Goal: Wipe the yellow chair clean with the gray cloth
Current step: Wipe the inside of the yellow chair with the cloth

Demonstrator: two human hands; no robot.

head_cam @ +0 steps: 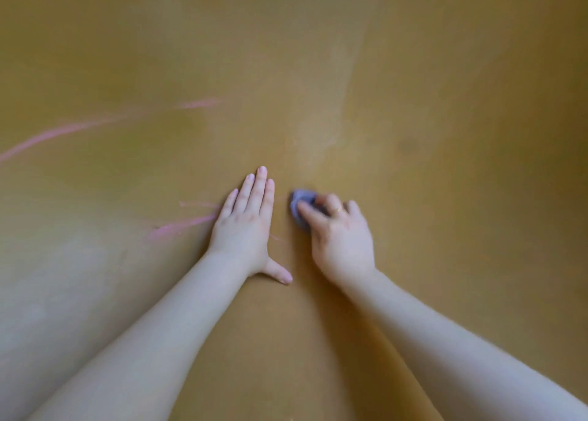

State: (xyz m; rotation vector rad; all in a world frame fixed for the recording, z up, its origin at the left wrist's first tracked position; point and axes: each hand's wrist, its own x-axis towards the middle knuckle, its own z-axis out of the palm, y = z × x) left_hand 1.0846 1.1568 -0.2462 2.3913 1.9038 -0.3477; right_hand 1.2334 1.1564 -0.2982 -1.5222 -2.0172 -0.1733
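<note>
Pressing gray cloth (300, 207) with right hand (342, 242); left hand (245, 226) flat, yellow chair (413, 70) wide

no readable text, labels or numbers anywhere — only blurred pink streaks (181, 226) on the yellow chair (413, 102).

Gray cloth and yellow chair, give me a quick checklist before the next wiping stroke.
1. Small bunched gray cloth gripped by right hand: ok.
2. Cloth touching the yellow chair surface: ok.
3. Left hand flat, bracing the chair: ok.
4. Left hand clear of the cloth: ok, a gap shows.
5. Pink streaks by the left hand removed: not ok.
6. Long pink streak far left removed: not ok.
</note>
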